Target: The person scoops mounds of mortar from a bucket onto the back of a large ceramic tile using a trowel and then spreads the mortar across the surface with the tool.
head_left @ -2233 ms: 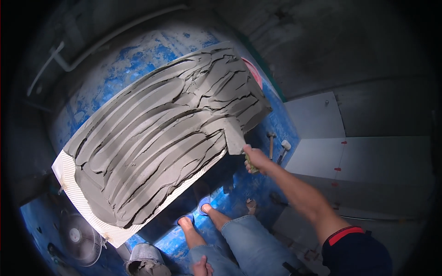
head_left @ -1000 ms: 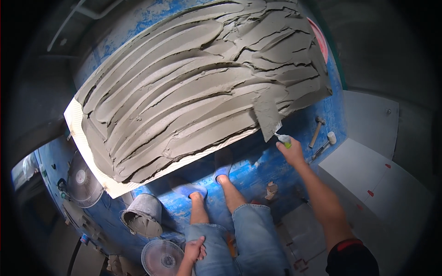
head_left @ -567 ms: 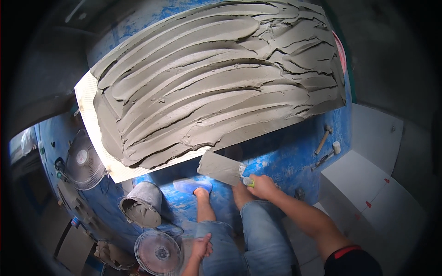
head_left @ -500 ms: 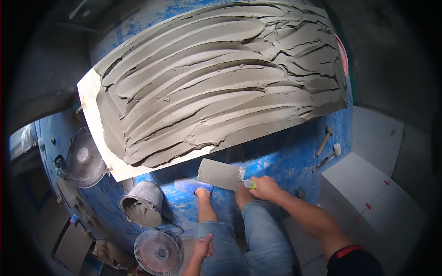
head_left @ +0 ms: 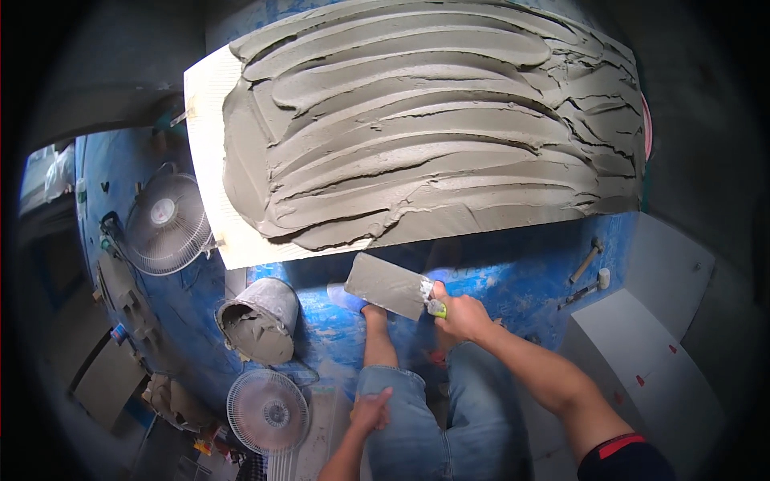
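Note:
My right hand (head_left: pixel 465 317) is closed round the green handle of a wide trowel (head_left: pixel 388 285). Grey mortar coats the trowel's flat blade, held just in front of the large panel's near edge. Thick grey mortar (head_left: pixel 417 136) lies over that pale panel (head_left: pixel 210 172) in long curved ridges, with rougher, cracked heaps at the right end. Beside my left thigh, my left hand (head_left: pixel 370 412) hangs with its thumb apart and its fingers loosely bent; nothing shows in it. A grey bucket (head_left: pixel 281 309) with mortar inside is tilted left of my feet.
One round fan (head_left: pixel 269 413) is near my left arm, another fan (head_left: pixel 167 220) beyond the bucket. A hammer (head_left: pixel 587 260) and a white-headed mallet (head_left: pixel 585 289) lie right on the blue floor covering (head_left: pixel 521 284). White boards (head_left: pixel 642 353) are at the right.
The view has shifted, so the panel appears farther right and higher. The trowel is tilted more steeply and closer to the panel's edge. My left hand has risen along the thigh, its thumb sticking out.

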`<state>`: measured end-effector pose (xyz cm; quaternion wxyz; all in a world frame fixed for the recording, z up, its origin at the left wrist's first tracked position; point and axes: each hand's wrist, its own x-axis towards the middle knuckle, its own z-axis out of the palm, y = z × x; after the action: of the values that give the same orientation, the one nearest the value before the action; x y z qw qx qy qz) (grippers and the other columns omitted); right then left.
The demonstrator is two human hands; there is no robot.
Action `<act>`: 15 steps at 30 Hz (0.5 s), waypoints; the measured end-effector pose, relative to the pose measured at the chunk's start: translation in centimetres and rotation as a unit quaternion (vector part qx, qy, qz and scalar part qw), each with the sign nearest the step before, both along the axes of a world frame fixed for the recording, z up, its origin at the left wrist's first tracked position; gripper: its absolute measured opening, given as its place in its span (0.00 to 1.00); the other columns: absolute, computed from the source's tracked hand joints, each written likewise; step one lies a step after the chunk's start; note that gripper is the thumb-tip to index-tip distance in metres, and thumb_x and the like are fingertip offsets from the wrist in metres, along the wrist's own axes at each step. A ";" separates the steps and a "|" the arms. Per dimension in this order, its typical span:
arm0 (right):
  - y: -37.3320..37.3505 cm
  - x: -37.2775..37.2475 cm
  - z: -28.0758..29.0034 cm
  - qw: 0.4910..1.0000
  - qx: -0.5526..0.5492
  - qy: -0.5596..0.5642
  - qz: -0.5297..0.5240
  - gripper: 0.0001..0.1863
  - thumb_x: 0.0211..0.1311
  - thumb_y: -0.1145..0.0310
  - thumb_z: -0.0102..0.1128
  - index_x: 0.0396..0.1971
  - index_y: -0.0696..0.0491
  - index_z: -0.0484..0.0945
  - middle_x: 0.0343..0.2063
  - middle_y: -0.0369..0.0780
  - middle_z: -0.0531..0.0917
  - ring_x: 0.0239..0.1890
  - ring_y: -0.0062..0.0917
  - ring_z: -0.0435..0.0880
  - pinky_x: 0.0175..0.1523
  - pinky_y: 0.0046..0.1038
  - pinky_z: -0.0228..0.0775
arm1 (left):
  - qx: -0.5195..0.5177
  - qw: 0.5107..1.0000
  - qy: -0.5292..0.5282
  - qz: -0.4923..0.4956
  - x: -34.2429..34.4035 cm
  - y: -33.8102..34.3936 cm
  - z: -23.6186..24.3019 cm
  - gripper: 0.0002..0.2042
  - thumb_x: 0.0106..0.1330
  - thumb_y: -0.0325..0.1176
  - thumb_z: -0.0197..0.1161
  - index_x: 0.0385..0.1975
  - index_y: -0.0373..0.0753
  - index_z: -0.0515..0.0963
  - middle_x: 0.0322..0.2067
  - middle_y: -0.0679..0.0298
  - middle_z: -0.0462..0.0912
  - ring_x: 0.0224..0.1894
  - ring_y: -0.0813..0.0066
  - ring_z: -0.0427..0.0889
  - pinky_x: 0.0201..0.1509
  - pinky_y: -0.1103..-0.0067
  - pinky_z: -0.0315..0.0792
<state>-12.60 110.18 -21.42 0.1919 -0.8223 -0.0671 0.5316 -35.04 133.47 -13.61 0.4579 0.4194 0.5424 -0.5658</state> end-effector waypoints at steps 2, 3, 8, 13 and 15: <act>1.7 0.2 1.1 0.999 0.010 0.003 0.049 0.15 0.49 0.60 0.65 0.35 0.52 0.77 0.30 0.47 0.83 0.33 0.44 0.83 0.39 0.42 0.76 | 0.009 1.000 -0.002 -0.007 -0.3 0.6 0.1 0.29 0.60 0.59 0.62 0.16 0.33 0.74 0.10 0.57 0.74 0.07 0.72 0.68 0.11 0.77 0.59; 2.6 0.2 1.0 0.999 0.013 0.005 0.051 0.15 0.49 0.60 0.65 0.35 0.52 0.77 0.30 0.47 0.83 0.33 0.44 0.83 0.39 0.42 0.76 | 0.002 1.000 -0.011 0.005 -1.0 0.9 -0.1 0.29 0.61 0.58 0.61 0.16 0.34 0.74 0.10 0.58 0.74 0.06 0.73 0.68 0.10 0.78 0.59; 7.3 0.8 -3.0 0.977 0.067 -0.181 -0.093 0.13 0.51 0.66 0.64 0.31 0.53 0.69 0.29 0.48 0.81 0.31 0.48 0.81 0.34 0.45 0.73 | -0.028 0.998 -0.007 0.056 -1.7 1.9 -0.5 0.28 0.61 0.58 0.61 0.17 0.34 0.73 0.10 0.58 0.75 0.05 0.74 0.67 0.09 0.78 0.58; 9.0 -3.3 -2.2 0.996 -0.002 -0.085 -0.002 0.16 0.49 0.66 0.66 0.36 0.57 0.75 0.28 0.51 0.82 0.52 0.48 0.75 0.54 0.41 0.68 | -0.006 0.999 -0.019 0.048 -2.1 3.1 -0.1 0.28 0.62 0.58 0.60 0.16 0.34 0.73 0.10 0.57 0.75 0.05 0.74 0.66 0.08 0.79 0.57; 7.2 -5.6 -1.3 0.998 0.026 -0.056 0.002 0.16 0.49 0.65 0.65 0.37 0.58 0.77 0.31 0.50 0.81 0.55 0.47 0.71 0.59 0.38 0.64 | -0.023 0.999 -0.024 0.042 -2.5 3.6 -0.2 0.27 0.62 0.57 0.60 0.16 0.35 0.73 0.10 0.58 0.74 0.05 0.74 0.67 0.08 0.79 0.57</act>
<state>-18.18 117.33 -22.76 0.2081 -0.8452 -0.0930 0.4834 -37.51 137.11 -13.84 0.5038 0.3988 0.5355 -0.5481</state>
